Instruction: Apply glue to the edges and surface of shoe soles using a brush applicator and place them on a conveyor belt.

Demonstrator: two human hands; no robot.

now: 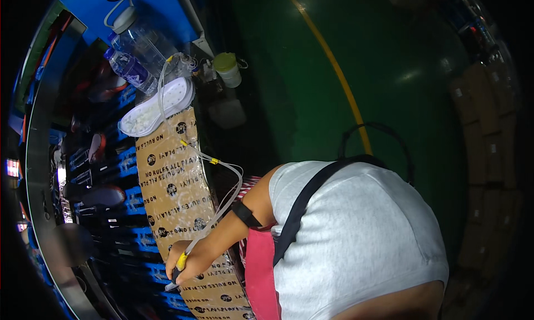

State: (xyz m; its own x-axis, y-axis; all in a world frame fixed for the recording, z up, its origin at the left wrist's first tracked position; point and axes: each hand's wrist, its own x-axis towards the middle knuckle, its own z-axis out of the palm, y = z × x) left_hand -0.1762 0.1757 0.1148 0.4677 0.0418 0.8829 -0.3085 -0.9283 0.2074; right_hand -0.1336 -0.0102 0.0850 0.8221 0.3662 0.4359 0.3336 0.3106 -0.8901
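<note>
My bare right arm, with a black band near the elbow, reaches left across printed brown cardboard (167, 170). The fingers of my right hand (192, 261) are closed round a tube-fed applicator (177, 274) with a dark grip, a yellow collar and a pale, flat tip at the cardboard's left edge. Along my forearm runs a clear tube (225, 206) with yellow bands, passing over a white shoe sole (177, 94) at the cardboard's far end. White bits lie in the sole. No part of my left hand shows.
Dark shoe parts (103, 196) sit on blue supports (133, 200) to the left. Past the sole stand a small bottle (130, 69), a large clear jug (147, 42) and a lidded tub (226, 72). Cartons (481, 131) are stacked far right, beyond a yellow floor line (334, 64).
</note>
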